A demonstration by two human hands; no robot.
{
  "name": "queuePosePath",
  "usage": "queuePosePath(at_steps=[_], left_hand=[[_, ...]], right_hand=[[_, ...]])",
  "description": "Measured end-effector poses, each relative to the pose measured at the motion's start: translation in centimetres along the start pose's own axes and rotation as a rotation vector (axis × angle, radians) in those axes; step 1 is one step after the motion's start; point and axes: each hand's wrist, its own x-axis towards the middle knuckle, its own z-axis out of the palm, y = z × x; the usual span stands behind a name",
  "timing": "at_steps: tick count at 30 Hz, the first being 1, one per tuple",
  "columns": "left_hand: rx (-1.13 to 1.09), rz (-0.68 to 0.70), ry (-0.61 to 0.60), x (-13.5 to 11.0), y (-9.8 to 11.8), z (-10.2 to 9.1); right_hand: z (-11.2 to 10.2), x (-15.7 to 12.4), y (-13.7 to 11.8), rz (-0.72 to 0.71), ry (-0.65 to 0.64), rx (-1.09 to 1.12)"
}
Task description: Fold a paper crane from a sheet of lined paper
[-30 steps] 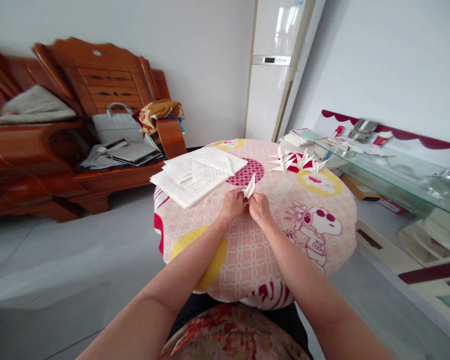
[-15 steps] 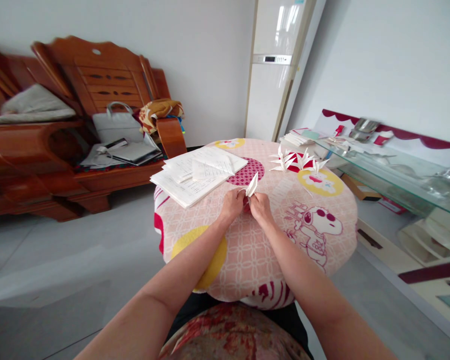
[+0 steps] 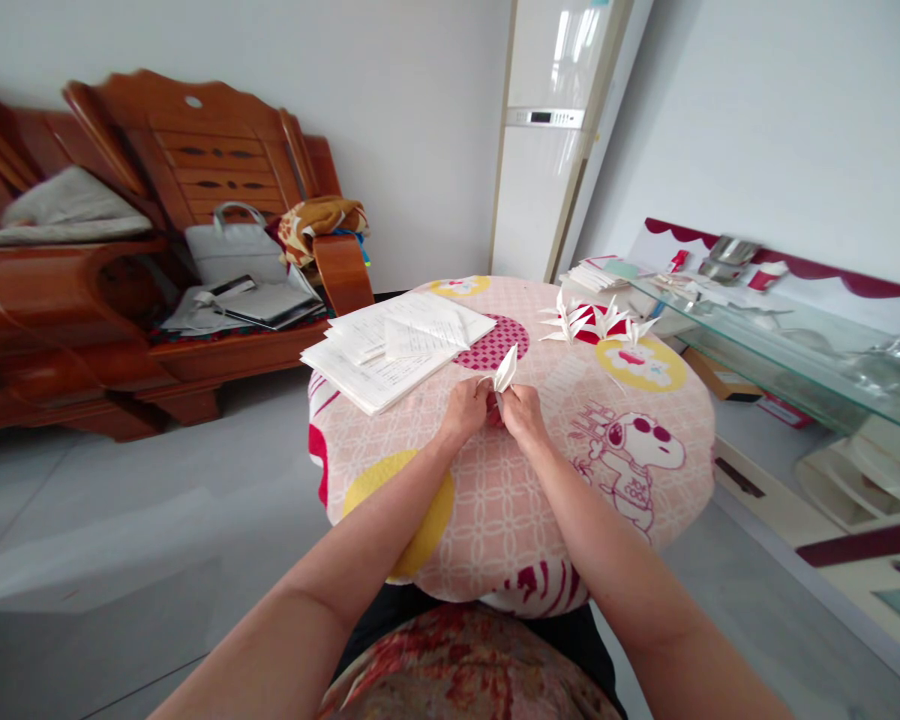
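Observation:
Over the middle of the round table, my left hand (image 3: 466,408) and my right hand (image 3: 522,410) pinch a small folded white paper piece (image 3: 506,370) between them. One pointed flap of it stands up above my fingers, while its lower part is hidden by them. Both hands are closed, close together, one on each side of the paper. Several finished white paper cranes (image 3: 568,322) stand at the far right of the table. Left of my hands lies a stack of written paper sheets (image 3: 390,375).
A patterned pink cloth (image 3: 487,500) covers the table. On the right is a glass-topped cabinet (image 3: 795,350) with bowls and other items. A wooden sofa (image 3: 195,150) with a bag and papers stands at the left. A tall white air conditioner (image 3: 536,180) stands behind.
Almost nothing differs. The upright paper flap looks slightly wider and turned a little, with my hands staying in the same place.

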Motion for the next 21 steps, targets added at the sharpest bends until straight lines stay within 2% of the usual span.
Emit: queuePosePath(at_steps=[11, 15, 21], left_hand=[[-0.092, -0.030, 0.032, 0.1, -1.3, 1.6], [-0.083, -0.030, 0.031, 0.2, -1.3, 1.4], [0.029, -0.001, 0.003, 0.1, -0.7, 0.0]], right_hand=[[0.0, -0.1, -0.3, -0.006, 0.027, -0.111], [-0.6, -0.6, -1.0, -0.017, 0.029, -0.199], [-1.9, -1.4, -1.7, -0.074, 0.007, -0.608]])
